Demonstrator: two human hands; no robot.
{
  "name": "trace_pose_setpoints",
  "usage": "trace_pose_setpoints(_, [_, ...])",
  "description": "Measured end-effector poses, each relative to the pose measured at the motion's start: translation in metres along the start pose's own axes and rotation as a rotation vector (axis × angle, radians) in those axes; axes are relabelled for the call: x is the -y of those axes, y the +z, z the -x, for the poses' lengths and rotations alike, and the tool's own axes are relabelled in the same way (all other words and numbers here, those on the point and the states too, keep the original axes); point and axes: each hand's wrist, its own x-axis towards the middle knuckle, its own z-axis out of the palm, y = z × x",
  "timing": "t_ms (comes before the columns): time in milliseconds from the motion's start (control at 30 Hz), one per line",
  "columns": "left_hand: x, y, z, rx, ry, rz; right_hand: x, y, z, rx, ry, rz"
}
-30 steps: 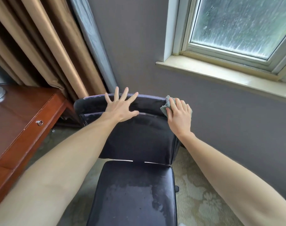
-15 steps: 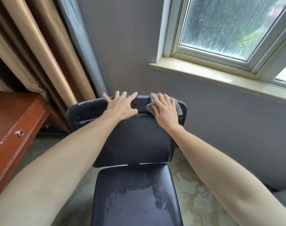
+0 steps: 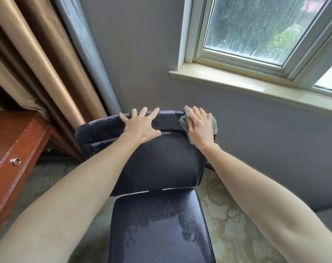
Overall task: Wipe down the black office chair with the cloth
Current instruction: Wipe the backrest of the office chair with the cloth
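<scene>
While two bare forearms reach forward from the bottom of the view, a plain grey wall [image 3: 142,54] fills most of the background. A white-framed window with streaked, frosted-looking glass [image 3: 256,29] sits at upper right above a pale stone sill [image 3: 237,82]. Long tan curtains [image 3: 47,63] hang at upper left.

A black office chair with a glossy leather-look cover [image 3: 161,164] stands in the centre, its back close to the wall and its seat nearest the camera. The seat [image 3: 157,224] shows patchy, wet-looking marks. It rests on a pale green patterned carpet [image 3: 227,215]. A reddish-brown wooden desk [image 3: 13,141] stands at the left edge, just beside the chair.

The left hand [image 3: 140,126] lies flat on the top of the backrest, fingers straight and spread wide, fingertips reaching the upper edge. The right hand [image 3: 200,126] lies at the backrest's top right corner, fingers straight and close together, palm down on a small crumpled grey-green cloth [image 3: 184,123]. The cloth is pressed between hand and chair (its edges show to the left and right of the hand). A small metal ring pull [image 3: 16,161] hangs on the desk's drawer front.
</scene>
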Motion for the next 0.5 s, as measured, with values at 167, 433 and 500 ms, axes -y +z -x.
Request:
trace_pose_setpoints(167, [0.008,0.003,0.003,-0.007,-0.032,-0.002,0.038,0.020,-0.002,-0.042,-0.174,0.013])
trace_pose_setpoints(433, [0.009,0.003,0.004,-0.024,-0.058,-0.041,-0.009,0.001,0.004,-0.149,-0.158,-0.031])
trace_pose_setpoints(500, [0.006,0.003,0.005,-0.021,-0.072,-0.044,-0.019,0.000,0.005,-0.133,-0.092,-0.071])
